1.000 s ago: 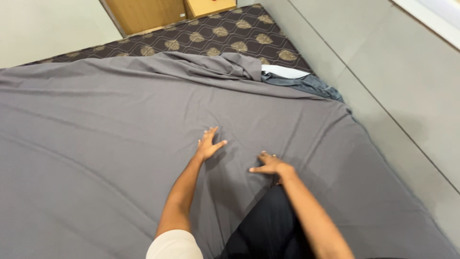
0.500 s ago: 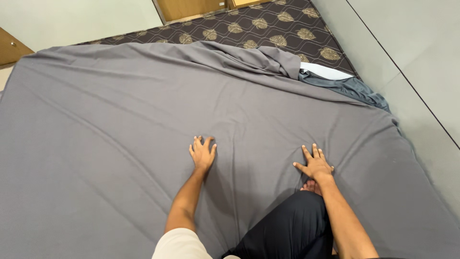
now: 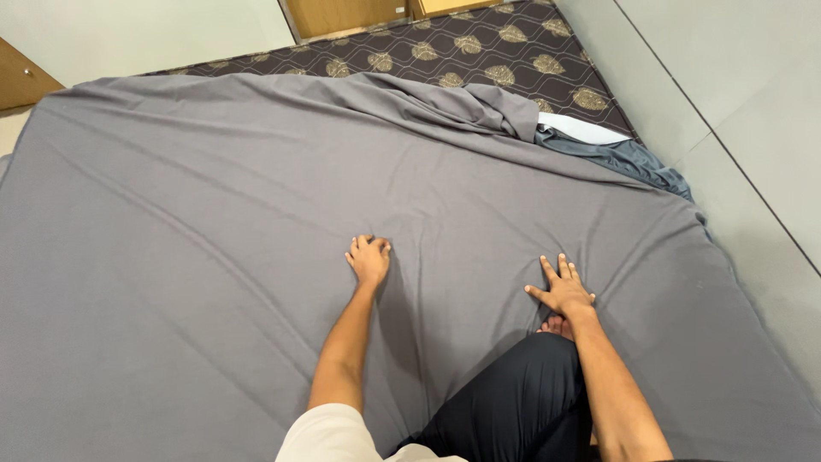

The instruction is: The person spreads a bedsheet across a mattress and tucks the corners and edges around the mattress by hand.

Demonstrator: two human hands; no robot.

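Since half a second ago: left hand (image 3: 369,259) has slid slightly up the sheet and its fingers, spread then, are now curled under at the tips, bunching a little cloth. Right hand (image 3: 564,289) sits in nearly the same spot, fingers a touch closer together.

Grey sheet (image 3: 197,248): covers almost the whole mattress, wide and mostly flat, long shallow creases running diagonally from the far left corner toward the hands. Far right part is rucked into a folded ridge (image 3: 479,103).

Patterned mattress (image 3: 445,51): dark with tan leaf motifs, bare along the far edge beyond the sheet.

Grey floor (image 3: 735,94): to the right of the bed, with a dark seam line across it.

Blue-grey cloth (image 3: 629,162) and a white piece (image 3: 581,130): lying at the far right corner, just beside the rucked ridge, partly tucked under it.

Wooden furniture (image 3: 342,13): past the head of the mattress; another wooden edge at far left.

Person's dark trouser leg (image 3: 513,402): kneeling on the sheet near the bottom edge; toes of a bare foot (image 3: 556,325) show just below the right wrist.

Right hand: palm down, flat on the sheet, fingers spread fairly wide, holding nothing. Left hand: knuckles up, fingers narrow and curled into the cloth. Hands well apart, small creases fanning between them.
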